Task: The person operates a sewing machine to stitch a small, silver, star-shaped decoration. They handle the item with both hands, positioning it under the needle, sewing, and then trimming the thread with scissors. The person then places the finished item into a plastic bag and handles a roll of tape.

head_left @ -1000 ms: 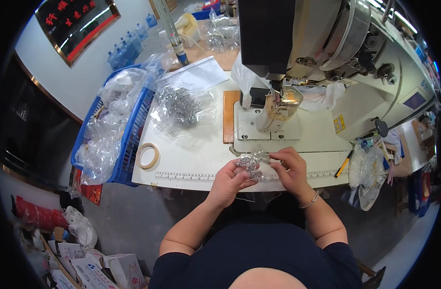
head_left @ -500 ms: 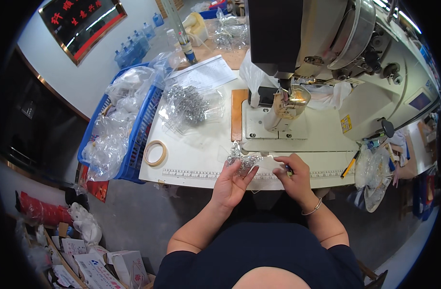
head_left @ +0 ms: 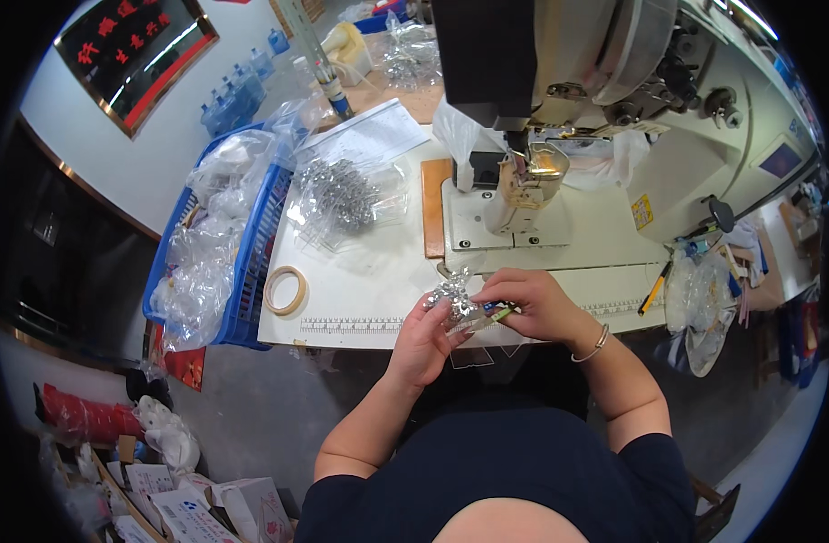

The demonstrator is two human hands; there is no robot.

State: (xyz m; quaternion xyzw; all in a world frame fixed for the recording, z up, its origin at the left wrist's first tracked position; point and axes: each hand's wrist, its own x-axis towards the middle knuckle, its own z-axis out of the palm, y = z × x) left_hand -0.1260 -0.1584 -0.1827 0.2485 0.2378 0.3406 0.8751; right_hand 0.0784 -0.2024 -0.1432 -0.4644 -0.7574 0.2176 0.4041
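Observation:
My left hand (head_left: 421, 346) is closed on a cluster of shiny silver pieces (head_left: 453, 294) with clear plastic strips, held over the table's front edge. Close beside it, my right hand (head_left: 536, 303) grips a small green-and-blue tool (head_left: 501, 313); its exact kind is partly hidden by the fingers. My right fingertips touch or nearly touch the silver cluster. Clear strips (head_left: 473, 357) dangle below the hands. Beyond them stands an industrial sewing machine (head_left: 523, 195) with a raised post. On the table's left lies a heap of similar silver pieces (head_left: 342, 197) among clear plastic.
A tape roll (head_left: 286, 290) lies at the table's front left, beside a blue basket (head_left: 251, 262) of clear bags. A paper sheet (head_left: 369, 133) sits behind the silver heap. At right are a yellow pen (head_left: 653, 290) and a hanging plastic bag (head_left: 701, 299). Boxes (head_left: 188, 516) stand lower left.
My right hand has moved left, up to the silver cluster, and the green part of its tool shows more. My left hand has turned the cluster. The whole view has shifted slightly.

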